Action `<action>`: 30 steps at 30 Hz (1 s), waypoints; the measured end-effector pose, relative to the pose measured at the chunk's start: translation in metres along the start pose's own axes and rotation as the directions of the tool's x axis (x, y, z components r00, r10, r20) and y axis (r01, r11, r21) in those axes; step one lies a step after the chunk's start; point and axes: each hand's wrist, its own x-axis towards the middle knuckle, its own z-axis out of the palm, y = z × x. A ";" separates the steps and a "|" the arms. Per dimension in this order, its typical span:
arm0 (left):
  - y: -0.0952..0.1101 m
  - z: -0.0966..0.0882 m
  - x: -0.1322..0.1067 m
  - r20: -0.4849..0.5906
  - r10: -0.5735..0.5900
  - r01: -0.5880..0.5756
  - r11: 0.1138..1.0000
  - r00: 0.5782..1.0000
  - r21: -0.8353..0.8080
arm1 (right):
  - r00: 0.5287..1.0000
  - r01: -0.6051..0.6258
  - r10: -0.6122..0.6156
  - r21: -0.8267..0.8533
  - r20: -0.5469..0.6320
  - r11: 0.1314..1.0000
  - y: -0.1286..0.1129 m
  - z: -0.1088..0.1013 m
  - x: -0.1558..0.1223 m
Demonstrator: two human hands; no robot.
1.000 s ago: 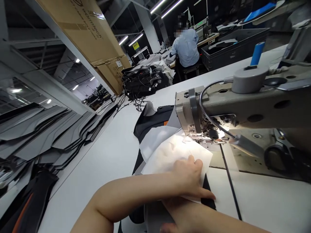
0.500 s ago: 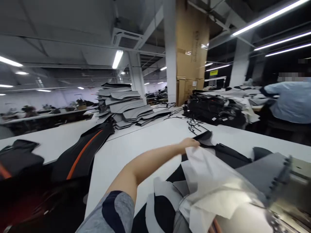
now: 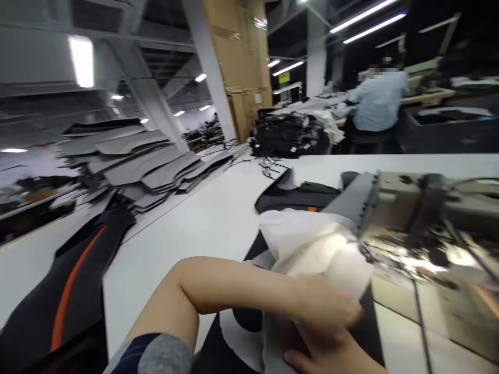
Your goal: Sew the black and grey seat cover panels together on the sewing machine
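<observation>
A crumpled white fabric sheet (image 3: 319, 254) lies bunched over a dark panel (image 3: 296, 197), right beside the needle area of the sewing machine head (image 3: 432, 208) at the right of the frame. The left hand (image 3: 327, 306), reaching across from the lower left, is curled against the sheet's lower edge; blur hides whether it grips. The right hand (image 3: 315, 357) sits just below it at the bottom edge, fingers partly spread, its hold unclear. On the white counter (image 3: 195, 234), a black panel with an orange stripe (image 3: 74, 275) lies at lower left, with stacked grey cut panels (image 3: 132, 166) beyond it. Cardboard boxes (image 3: 237, 52) stand upper centre, above a bundle of black pieces (image 3: 288, 135); a co-worker in a light blue shirt (image 3: 378, 98) sits at upper right.
</observation>
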 end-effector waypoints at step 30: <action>-0.061 -0.072 0.008 0.064 -0.499 0.503 0.859 0.864 -0.093 | 0.956 0.006 -0.111 0.359 0.273 0.933 0.000 -0.051 0.021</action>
